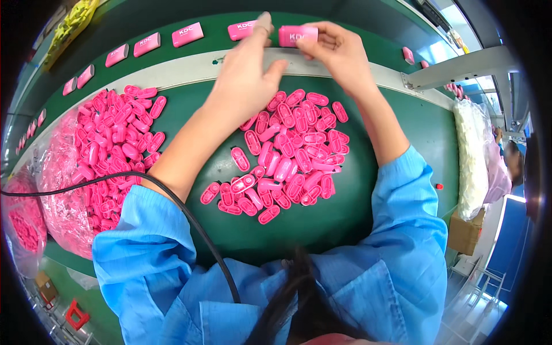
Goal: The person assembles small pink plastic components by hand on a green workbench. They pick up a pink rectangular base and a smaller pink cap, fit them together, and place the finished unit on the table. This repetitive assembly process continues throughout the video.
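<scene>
My right hand (343, 53) pinches a pink rectangular case (294, 37) with white print, above the far strip of the green table. To its left, my left hand (246, 73) reaches forward with thumb and fingers apart. Its fingertips overlap the right end of another pink case (237, 31); whether they touch it I cannot tell. Below both hands lies a loose heap of small oval pink plastic caps (283, 168), some hollow side up and others smooth side up. My left forearm passes over the heap's left side.
More pink cases (187, 35) stand in a spaced row along the far strip, behind a pale rail (190, 66). A second heap of pink caps (118, 132) spills from a clear plastic bag (62, 172) at left. A black cable (198, 227) crosses my left arm. A metal bracket (460, 70) juts in at right.
</scene>
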Available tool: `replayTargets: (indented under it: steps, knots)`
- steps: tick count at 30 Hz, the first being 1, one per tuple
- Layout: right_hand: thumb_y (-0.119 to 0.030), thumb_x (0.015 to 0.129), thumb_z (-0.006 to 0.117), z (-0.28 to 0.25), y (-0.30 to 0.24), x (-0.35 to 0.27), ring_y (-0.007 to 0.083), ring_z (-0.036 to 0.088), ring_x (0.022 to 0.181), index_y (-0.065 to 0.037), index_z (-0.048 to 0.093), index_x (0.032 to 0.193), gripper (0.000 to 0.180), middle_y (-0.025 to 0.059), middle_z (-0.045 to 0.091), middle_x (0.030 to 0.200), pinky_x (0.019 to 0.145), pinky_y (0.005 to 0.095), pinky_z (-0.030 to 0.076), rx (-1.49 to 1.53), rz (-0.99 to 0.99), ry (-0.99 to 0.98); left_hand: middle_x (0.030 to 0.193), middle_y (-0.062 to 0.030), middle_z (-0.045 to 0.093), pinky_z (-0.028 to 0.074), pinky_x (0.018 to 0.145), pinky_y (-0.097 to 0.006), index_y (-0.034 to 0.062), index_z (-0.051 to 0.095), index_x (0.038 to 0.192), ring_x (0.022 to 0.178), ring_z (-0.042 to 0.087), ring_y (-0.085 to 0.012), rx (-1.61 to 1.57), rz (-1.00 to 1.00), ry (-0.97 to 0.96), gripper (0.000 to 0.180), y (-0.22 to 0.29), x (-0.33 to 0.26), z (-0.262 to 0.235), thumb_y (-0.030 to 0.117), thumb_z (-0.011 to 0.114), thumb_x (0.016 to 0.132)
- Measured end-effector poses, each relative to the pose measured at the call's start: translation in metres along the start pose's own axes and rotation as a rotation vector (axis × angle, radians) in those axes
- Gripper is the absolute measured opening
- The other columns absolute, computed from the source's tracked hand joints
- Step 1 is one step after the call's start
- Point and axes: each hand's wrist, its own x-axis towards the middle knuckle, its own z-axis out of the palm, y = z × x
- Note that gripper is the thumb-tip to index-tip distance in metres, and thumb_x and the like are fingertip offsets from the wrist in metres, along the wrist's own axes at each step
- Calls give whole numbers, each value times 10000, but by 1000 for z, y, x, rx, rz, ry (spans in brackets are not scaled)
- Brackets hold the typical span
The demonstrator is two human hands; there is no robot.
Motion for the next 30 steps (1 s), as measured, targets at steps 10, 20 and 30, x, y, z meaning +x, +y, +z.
replayTargets:
  steps: [10,20,30]
  knots:
    - [-261,772,644,-39,35,34,157,618,715,-35,584,1085,391,90,644,932,682,271,488,-437,29,242,803,-135,602,461,738,-377,9,639,714,822,574,-297,268,-135,-538,169,18,6,-35,171,663,674]
    - [-201,811,564,-192,84,42,307,605,954,-17,587,1057,308,171,620,1016,815,364,480,-1510,635,264,818,-121,595,457,755,-361,42,642,886,825,573,-277,145,21,-288,225,-2,-2,-15,190,655,717]
    - [-277,735,622,-160,53,41,252,619,800,-26,630,957,335,131,646,891,738,341,480,-1147,308,25,848,-73,603,483,714,-244,40,628,948,734,592,-153,101,-151,-317,219,13,1,-17,99,660,740]
